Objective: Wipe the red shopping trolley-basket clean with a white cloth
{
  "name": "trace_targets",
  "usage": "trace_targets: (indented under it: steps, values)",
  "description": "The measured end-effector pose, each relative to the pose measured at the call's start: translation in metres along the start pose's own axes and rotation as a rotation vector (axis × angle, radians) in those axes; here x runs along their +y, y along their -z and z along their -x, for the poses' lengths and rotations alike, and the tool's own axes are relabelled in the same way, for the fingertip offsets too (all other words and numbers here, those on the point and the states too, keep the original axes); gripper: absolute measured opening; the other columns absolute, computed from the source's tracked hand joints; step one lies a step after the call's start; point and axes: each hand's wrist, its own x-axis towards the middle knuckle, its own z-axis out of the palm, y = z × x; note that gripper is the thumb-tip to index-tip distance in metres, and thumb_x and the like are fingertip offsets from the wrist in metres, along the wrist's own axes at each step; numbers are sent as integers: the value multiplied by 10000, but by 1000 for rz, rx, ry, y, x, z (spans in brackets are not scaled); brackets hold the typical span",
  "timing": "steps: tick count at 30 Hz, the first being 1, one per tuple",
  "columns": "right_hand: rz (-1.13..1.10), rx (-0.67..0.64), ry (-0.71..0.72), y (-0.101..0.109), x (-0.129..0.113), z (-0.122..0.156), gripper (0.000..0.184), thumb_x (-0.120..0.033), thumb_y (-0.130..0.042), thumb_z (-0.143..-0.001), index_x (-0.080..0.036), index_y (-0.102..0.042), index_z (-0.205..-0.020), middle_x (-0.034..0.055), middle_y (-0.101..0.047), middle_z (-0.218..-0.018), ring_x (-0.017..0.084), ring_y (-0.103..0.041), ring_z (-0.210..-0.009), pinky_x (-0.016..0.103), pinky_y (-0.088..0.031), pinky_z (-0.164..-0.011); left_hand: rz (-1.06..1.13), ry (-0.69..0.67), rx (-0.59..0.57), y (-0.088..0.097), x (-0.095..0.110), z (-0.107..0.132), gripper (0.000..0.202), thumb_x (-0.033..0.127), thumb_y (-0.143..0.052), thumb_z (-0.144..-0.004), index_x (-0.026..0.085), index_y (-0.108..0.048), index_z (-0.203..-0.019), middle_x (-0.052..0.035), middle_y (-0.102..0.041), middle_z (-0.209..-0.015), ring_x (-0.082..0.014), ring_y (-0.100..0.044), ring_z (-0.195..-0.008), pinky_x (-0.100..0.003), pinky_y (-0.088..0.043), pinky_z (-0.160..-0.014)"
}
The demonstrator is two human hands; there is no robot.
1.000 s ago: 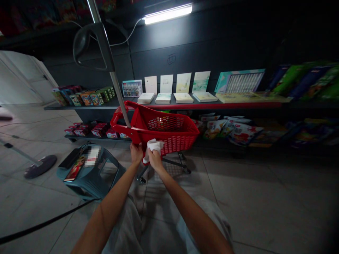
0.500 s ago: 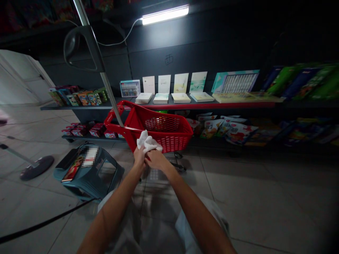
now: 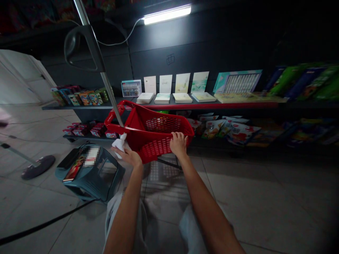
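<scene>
A red plastic shopping trolley (image 3: 156, 132) stands tilted on the tiled floor in front of me, its metal handle pole (image 3: 106, 83) rising up to the left. My right hand (image 3: 178, 142) grips the near right rim of the basket, fingers curled over the edge. My left hand (image 3: 126, 154) is closed on a crumpled white cloth (image 3: 119, 143), held just left of the basket's near corner. Both forearms reach forward from my lap.
A teal plastic stool (image 3: 91, 173) with a phone and a booklet on it stands at the left. Behind the trolley runs a dark shelf (image 3: 212, 105) of notebooks and boxed goods, with packets below. A fan base (image 3: 34, 166) and a black cable (image 3: 45, 222) lie on the floor.
The white cloth passed from my right hand to my left, which moved left with it. My right hand moved right and took hold of the basket rim; the basket tilted.
</scene>
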Motion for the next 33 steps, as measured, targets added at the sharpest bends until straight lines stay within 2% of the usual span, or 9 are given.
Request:
trace_targets:
  steps: [1,4,8,13,16,21,28,31,33]
  values:
    - [5,-1,8,1,-2,2,476,-194,-429,-996,-143,-574,-1447,182,-567,-1478,344,-389,-1427,668,-220,-1220,-3,44,98,-12,0,4,719,166,-271,-1039,135,41,-1686,-171,-214,-1746,-254,0,-1658,-548,-47,-1357]
    - [9,-26,25,4,-12,9,474,-206,-442,-996,-152,-575,-1448,184,-571,-1459,336,-407,-1396,615,-306,-1188,14,64,90,-49,2,20,714,174,-307,-1039,65,-5,-1676,-227,-165,-1750,-274,-74,-1654,-524,-116,-1356]
    - [-3,-53,40,8,-26,22,487,-241,-446,-1012,-148,-553,-1478,176,-547,-1489,325,-399,-1408,530,-385,-1150,-13,93,-62,-85,-1,47,701,117,-330,-981,-5,-167,-1652,-247,-176,-1742,-289,-41,-1651,-519,-119,-1356]
    - [1,-61,96,12,-40,32,515,-232,-431,-1019,-153,-522,-1520,168,-536,-1517,317,-400,-1421,492,-393,-1149,24,38,-295,-112,-14,82,829,68,-340,-919,73,-39,-1691,-214,-189,-1748,-279,42,-1648,-625,-24,-1335]
    - [11,-65,106,15,-46,32,527,-226,-423,-1020,-161,-508,-1536,174,-524,-1540,324,-396,-1430,523,-366,-1165,8,16,-426,-120,-19,100,785,93,-335,-938,102,-116,-1692,-187,-200,-1752,-256,-7,-1648,-569,-108,-1345]
    - [2,-70,89,15,-46,25,509,-226,-406,-1026,-146,-539,-1510,179,-549,-1519,329,-413,-1415,534,-354,-1169,-49,-228,-600,-109,-25,109,768,125,-397,-947,77,-179,-1681,-193,-165,-1757,-257,-81,-1649,-522,-167,-1348]
    - [-14,-48,104,8,-22,14,534,-176,-419,-990,-158,-556,-1507,150,-567,-1503,299,-423,-1403,469,-370,-1155,-223,-642,-893,-65,-41,62,722,26,-377,-909,199,-430,-1608,-122,-418,-1677,-251,-246,-1619,-548,-168,-1338]
    - [-16,-43,91,7,-17,14,543,-180,-425,-984,-161,-556,-1510,151,-566,-1505,303,-424,-1402,483,-371,-1155,-286,-660,-900,-46,-53,44,686,18,-409,-911,282,-544,-1530,-107,-479,-1639,-258,-355,-1578,-546,-253,-1309]
    - [-18,-46,84,8,-17,16,544,-187,-427,-984,-159,-556,-1511,153,-565,-1508,304,-425,-1404,488,-365,-1162,-298,-587,-831,-37,-60,39,680,23,-406,-914,281,-543,-1528,-118,-469,-1644,-263,-359,-1577,-549,-265,-1301]
